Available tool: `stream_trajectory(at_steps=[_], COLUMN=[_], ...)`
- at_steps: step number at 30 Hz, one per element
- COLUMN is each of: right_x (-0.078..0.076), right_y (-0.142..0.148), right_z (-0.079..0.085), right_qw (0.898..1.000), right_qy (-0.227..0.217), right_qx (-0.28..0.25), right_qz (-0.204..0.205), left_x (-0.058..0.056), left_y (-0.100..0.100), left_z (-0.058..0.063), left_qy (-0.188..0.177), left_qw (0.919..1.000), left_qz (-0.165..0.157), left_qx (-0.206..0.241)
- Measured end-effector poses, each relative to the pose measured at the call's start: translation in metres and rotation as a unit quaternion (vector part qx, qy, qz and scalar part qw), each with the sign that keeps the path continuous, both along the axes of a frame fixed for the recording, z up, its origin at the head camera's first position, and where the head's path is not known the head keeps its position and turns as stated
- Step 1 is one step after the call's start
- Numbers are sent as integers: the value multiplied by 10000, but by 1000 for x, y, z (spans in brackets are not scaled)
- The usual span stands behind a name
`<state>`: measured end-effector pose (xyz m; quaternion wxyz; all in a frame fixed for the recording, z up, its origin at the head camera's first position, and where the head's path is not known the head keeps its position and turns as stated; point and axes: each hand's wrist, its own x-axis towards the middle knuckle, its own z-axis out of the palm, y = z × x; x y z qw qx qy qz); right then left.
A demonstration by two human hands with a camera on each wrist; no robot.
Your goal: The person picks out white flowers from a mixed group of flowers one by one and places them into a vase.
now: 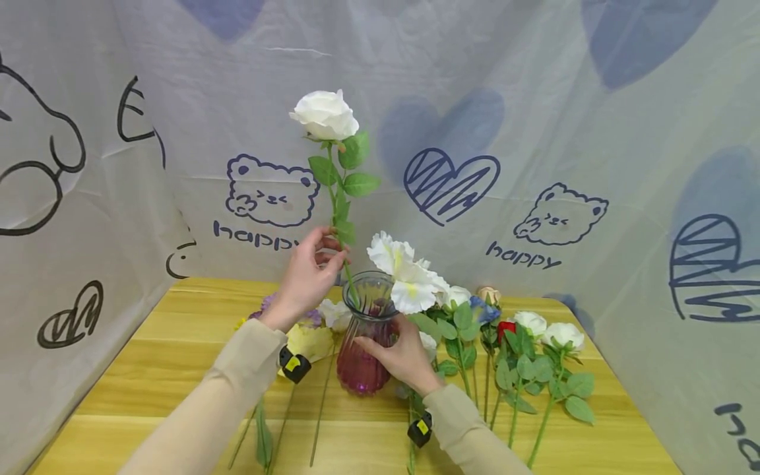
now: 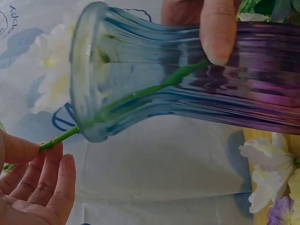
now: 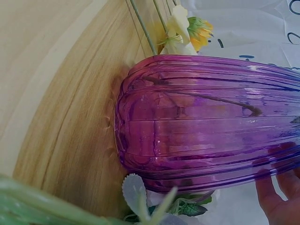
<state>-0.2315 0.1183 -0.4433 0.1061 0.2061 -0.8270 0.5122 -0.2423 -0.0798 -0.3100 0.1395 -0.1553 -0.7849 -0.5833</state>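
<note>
Overall, the work area is enclosed by a printed sheet (image 1: pixel 368 53) marked with bears, hearts and lettering. Below it, a wooden table (image 1: pixel 166 369) is partly covered by loose flowers, their stems laid toward the near edge. On the table, a ribbed glass vase (image 1: pixel 363 369), tinted blue at the mouth and purple lower down, is stood near the middle and is gripped by the right hand (image 1: pixel 406 353), the thumb being placed across its side. A long white rose (image 1: pixel 325 115) is held upright above the vase by the left hand (image 1: pixel 315 267); its green stem (image 2: pixel 65 135) is pinched between thumb and fingertips, and its lower end is located inside the vase. A ruffled white flower (image 1: pixel 412 284) is positioned beside the rim; whether it is seated in the vase cannot be told. Farther right, a blue flower (image 1: pixel 485 311) and a smaller red flower (image 1: pixel 505 328) are found
</note>
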Motion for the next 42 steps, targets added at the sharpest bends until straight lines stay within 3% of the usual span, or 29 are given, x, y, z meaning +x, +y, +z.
stream_trajectory(at_steps=[8,14,26,33,40,42], right_x=[-1,-1,-2,-2,-2,0], right_y=[-1,0,0,-1,0,1], right_z=[-2,-1,-3,-5,-4,-3], right_qw=[10000,9999,9999,9994,9986,9998], right_qy=[-24,-44,40,280,484,176], right_qx=[-4,32,-151,-159,-50,2], right_qz=[-89,-118,7,97,189,92], left_x=[-6,-5,1,5,7,8], left_y=[1,3,7,-3,-16,-19], left_z=[-15,-24,-27,-37,-49,-53], left_qy=[-134,-79,64,2,-318,-400], left_qw=[9989,9960,9891,9912,9914,9912], left_qz=[38,-242,-450,-17,-76,-58], left_qx=[-438,-851,-1402,-1322,-1264,-1257])
